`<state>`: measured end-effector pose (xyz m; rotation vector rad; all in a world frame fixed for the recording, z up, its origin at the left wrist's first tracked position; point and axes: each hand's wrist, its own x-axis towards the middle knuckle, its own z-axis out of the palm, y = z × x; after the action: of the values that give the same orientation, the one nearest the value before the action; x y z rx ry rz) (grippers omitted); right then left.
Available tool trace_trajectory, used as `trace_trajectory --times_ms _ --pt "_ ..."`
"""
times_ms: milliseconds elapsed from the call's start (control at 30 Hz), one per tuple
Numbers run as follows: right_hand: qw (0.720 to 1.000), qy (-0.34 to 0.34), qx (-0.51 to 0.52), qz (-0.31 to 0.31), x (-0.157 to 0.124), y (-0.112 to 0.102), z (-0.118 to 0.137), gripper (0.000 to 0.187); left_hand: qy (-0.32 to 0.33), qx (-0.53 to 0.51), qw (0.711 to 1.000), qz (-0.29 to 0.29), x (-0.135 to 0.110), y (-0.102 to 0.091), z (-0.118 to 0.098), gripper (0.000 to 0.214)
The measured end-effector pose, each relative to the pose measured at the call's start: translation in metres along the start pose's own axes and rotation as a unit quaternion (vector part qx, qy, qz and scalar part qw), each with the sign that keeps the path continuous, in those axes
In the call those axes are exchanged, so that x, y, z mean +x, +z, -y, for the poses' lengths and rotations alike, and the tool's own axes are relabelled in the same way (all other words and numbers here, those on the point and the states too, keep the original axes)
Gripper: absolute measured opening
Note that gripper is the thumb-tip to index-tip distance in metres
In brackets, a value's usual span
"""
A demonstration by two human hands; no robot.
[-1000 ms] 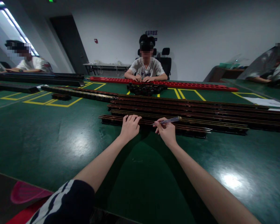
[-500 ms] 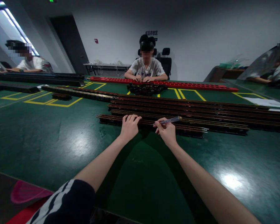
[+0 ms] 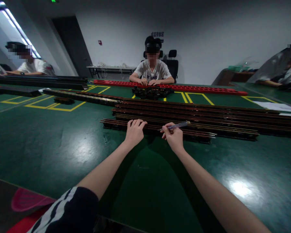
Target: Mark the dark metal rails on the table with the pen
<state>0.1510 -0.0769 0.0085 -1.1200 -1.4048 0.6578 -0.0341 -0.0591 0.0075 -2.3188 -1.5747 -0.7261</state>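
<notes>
Head view: right hand [image 3: 174, 139] pinches your clear-handled tool [image 3: 180, 125], tip at the near strip [image 3: 152, 128].
Your left hand [image 3: 135, 133] is over that strip, fingers slightly apart; can't tell if gripping. Strip lies on the green surface [image 3: 62, 145], in front of more strips [image 3: 208, 117].

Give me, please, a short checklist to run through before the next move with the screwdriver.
1. Screwdriver held in the right hand: ok.
2. Left hand on the nearest strip: ok.
3. Nearest strip lying on the green table: ok.
4. Screwdriver tip touching the nearest strip: cannot tell, too small and dark.
5. Co-worker's hands away from the nearest strip: ok.
</notes>
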Motion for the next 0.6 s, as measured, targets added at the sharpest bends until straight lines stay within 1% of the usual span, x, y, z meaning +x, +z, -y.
trace_trajectory --times_ms 167,233,433,600 --pt "0.999 0.003 0.008 -0.035 -0.0005 -0.0009 0.0006 0.029 -0.001 -0.003 1.000 0.007 0.0003 -0.0007 -0.0001 0.046" --pt "0.999 0.006 0.009 -0.037 -0.0001 -0.0012 0.0004 0.030 -0.004 -0.005 1.000 0.011 0.0006 -0.0015 -0.0007 0.046" --pt "1.000 0.005 0.014 -0.027 0.0001 -0.0007 0.0005 0.032 -0.008 -0.007 1.000 0.005 0.0001 -0.0019 -0.0014 0.045" --pt "1.000 -0.005 0.003 0.012 -0.0005 0.0000 0.0021 0.031 -0.027 -0.010 1.000 -0.012 0.0005 0.0001 0.0009 0.045"
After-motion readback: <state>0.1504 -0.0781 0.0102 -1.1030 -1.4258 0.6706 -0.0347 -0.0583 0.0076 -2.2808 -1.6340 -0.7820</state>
